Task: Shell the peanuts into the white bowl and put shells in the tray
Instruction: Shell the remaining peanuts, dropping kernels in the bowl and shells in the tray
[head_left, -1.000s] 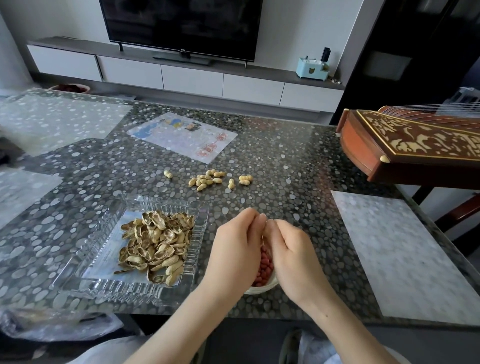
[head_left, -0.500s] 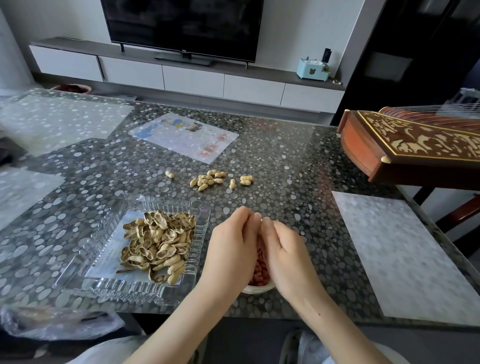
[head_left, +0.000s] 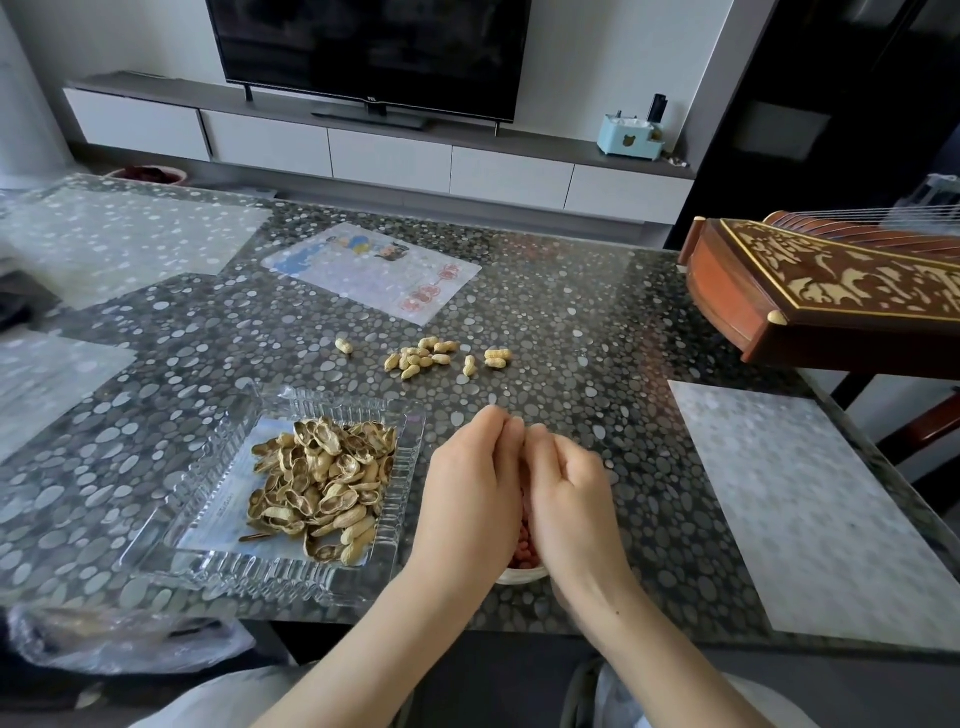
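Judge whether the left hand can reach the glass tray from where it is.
Probably yes. The left hand hangs over the white bowl, right beside the glass tray, and nothing stands between them. What its fingers hold is hidden.

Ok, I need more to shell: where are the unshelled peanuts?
In the head view, the unshelled peanuts lie mid-table, between the glass tray and the printed sheet.

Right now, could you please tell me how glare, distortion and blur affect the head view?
Head view: wide-angle distortion skews the TV cabinet; soft daylight glare pales the table at far left; the shells in the tray are sharp.
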